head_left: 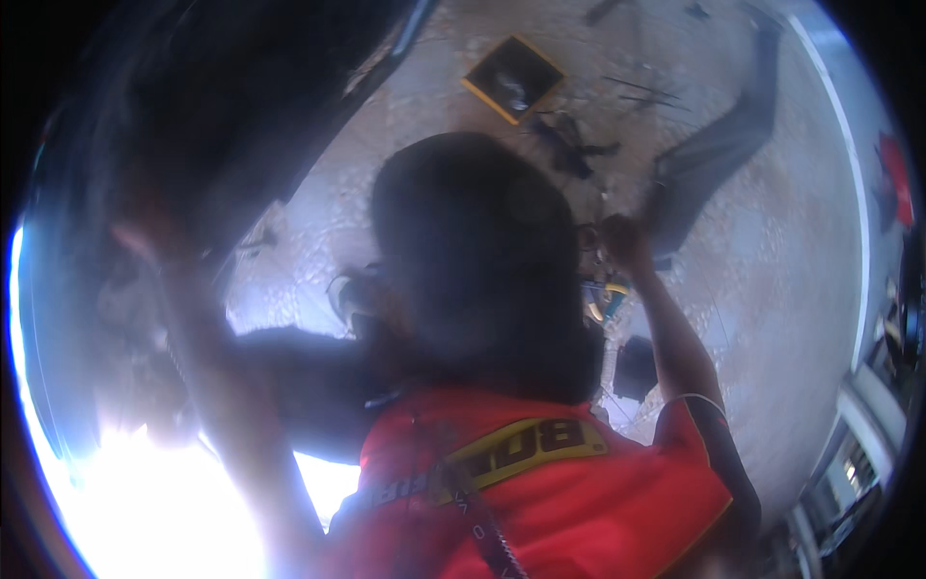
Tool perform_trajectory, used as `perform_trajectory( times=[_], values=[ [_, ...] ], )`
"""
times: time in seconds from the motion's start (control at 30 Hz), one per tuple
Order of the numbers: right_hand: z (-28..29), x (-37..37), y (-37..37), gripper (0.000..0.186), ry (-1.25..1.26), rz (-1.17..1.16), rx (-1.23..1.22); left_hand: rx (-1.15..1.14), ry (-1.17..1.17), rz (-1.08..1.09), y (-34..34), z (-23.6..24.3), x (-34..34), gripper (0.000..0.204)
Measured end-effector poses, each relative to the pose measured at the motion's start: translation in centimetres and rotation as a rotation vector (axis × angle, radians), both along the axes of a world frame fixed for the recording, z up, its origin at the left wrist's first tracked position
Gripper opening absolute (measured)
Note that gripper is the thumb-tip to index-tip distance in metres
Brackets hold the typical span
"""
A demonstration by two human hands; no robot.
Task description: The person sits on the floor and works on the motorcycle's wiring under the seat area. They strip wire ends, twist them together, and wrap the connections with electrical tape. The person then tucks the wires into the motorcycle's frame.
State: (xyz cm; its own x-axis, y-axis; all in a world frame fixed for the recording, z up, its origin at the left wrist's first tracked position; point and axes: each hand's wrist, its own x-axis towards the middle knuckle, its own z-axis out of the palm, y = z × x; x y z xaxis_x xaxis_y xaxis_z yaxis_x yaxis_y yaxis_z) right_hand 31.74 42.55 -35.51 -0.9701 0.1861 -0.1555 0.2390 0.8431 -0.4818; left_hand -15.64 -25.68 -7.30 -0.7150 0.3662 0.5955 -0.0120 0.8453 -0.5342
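Observation:
A bare forearm rises from the lower edge at the left; it appears to be mine. It ends in my left hand [149, 227], which is against or close to a large dark panel [241, 106] at the upper left. Blur and shadow hide its fingers, so I cannot tell whether it grips the panel. My right hand is not in view. Just in front of me, a person in a red shirt [550, 492] bends forward, the back of the head toward me. That person's right hand [625, 243] is closed near the floor; what it holds is unclear.
A long dark piece [719, 159] lies at the right. Beyond the person are a yellow-rimmed black tray [492, 82], thin rods [644, 94] and a black object [569, 150]. A yellow-and-green handled tool [610, 302] lies below the person's hand. Strong glare fills the lower left.

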Motion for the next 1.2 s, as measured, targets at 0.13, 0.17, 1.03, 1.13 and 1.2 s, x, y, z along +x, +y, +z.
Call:
perform_trajectory(
  times=[0.13, 0.17, 1.03, 1.13, 1.2],
  values=[
    [4.2, 6.5, -2.1, 0.022, -0.348, -0.241, -0.195, -0.21, -0.088, -0.087, -4.2, 2.1, -2.7, 0.044],
    [4.8, 7.5, -2.3, 0.021, -0.454, -0.317, -0.313, -0.256, -0.099, -0.071, -4.5, 2.4, -2.8, 0.048],
    [3.3, 12.4, -1.0, 0.024, -0.232, -0.508, -0.207, 0.94, -0.033, -0.186, 9.9, 2.2, 3.9, 0.04],
    [4.1, 8.1, -0.9, 0.023, -0.201, -0.39, -0.258, 0.81, -0.008, -0.149, 9.9, 2.2, 3.9, 0.04],
    [3.5, 2.7, 0.1, 0.025, -0.078, -0.293, -0.172, 0.699, -0.006, -0.153, 10.4, 2.4, 3.9, 0.041]
  ],
)
